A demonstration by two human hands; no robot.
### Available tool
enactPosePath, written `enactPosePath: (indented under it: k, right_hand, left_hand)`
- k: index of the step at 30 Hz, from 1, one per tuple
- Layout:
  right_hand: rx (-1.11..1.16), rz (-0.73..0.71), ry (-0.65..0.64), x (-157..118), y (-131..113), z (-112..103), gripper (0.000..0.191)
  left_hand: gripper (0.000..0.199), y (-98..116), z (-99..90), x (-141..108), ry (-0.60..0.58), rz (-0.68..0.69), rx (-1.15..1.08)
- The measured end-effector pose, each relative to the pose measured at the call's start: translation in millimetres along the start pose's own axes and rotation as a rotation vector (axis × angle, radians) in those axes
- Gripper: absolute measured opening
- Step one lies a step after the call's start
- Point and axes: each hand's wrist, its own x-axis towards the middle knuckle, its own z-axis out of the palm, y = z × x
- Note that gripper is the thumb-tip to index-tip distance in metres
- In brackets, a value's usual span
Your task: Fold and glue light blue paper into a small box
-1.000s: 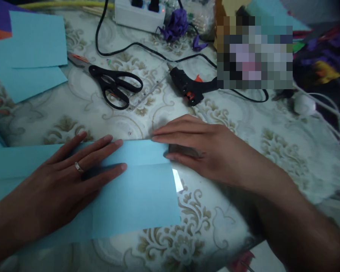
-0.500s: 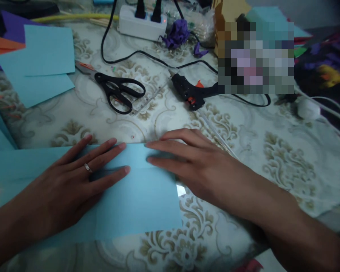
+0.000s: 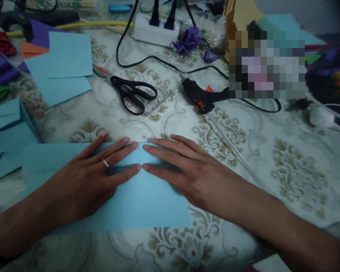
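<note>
A light blue sheet of paper (image 3: 147,200) lies flat on the patterned tablecloth, with a folded strip along its far edge. My left hand (image 3: 99,177) rests on the strip with fingers stretched out, a ring on one of them. My right hand (image 3: 187,166) lies flat on the strip's right part, its fingers spread. The index fingertips of both hands almost meet at the fold line. Part of the sheet is hidden under my hands and left forearm.
Black scissors (image 3: 133,92) and a black glue gun (image 3: 201,94) with a clear glue stick lie beyond the sheet. Farther back stands a white power strip (image 3: 155,30) beside a purple crumpled-paper flower (image 3: 188,39). Blue paper pieces (image 3: 70,54) and folded blue paper (image 3: 14,132) lie left.
My right hand has slid left along the strip, so its fingertips now nearly touch those of my left hand. The whole view has shifted, showing more on the left.
</note>
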Motion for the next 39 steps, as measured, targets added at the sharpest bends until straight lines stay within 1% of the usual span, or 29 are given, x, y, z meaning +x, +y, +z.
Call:
enactPosePath:
  k: [6,14,17,21,26,30,34,36,39]
  right_hand:
    - [-0.052,0.035,-0.059,-0.9,1.1,-4.3,0.07]
    - [-0.1,0.089,-0.014,-26.1,11.9,-14.0,0.055]
    - [-0.129,0.11,-0.033,-35.2,15.6,-20.2,0.06]
    - [-0.146,0.138,-0.055,-43.3,20.7,-25.0,0.067]
    - [-0.149,0.095,-0.048,-47.2,26.7,-26.7,0.069]
    - [-0.162,0.076,-0.066,-46.0,26.2,-35.2,0.068]
    - [-0.177,0.048,-0.044,-36.5,21.8,-43.3,0.066]
    - [-0.168,0.022,-0.046,-26.9,18.2,-41.2,0.067]
    - [-0.121,-0.029,-0.094,-10.4,12.0,-28.9,0.071]
  left_hand:
    - [0.052,-1.5,1.4,0.1,-0.007,-0.01,-0.019]
    - [0.049,-3.6,5.3,1.2,0.04,0.013,-0.006]
    - [0.05,-5.4,6.8,0.7,0.052,0.03,0.001]
    - [0.045,-6.9,8.1,0.3,0.07,0.001,-0.045]
    - [0.046,-7.0,8.8,0.3,0.079,0.031,-0.015]
    - [0.046,-7.7,8.9,0.3,0.085,0.036,-0.009]
    - [0.051,-7.8,7.9,0.1,0.058,0.06,0.037]
    - [0.051,-6.7,6.7,0.1,0.05,0.052,0.029]
    - [0.05,-4.4,5.4,0.5,0.04,0.031,0.007]
